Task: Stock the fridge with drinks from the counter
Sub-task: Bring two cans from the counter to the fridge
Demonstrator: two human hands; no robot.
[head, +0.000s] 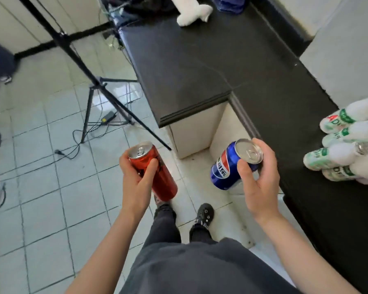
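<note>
The left hand (136, 179) grips a red can (155, 172) over the floor; its top tilts up-left toward the camera. The right hand (257, 179) holds a blue can (227, 166) beside the counter (200, 71), top tilted up-right. White bottles (346, 141) lie on the counter.

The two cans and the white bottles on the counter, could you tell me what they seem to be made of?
Red can and blue can: likely aluminium, with bare silvery pull-tab tops and glossy printed sides. White bottles: probably opaque plastic, matte white with green printed labels; one shows a foil-like cap. The counter looks like dark polished stone, though I can't be sure.
</note>
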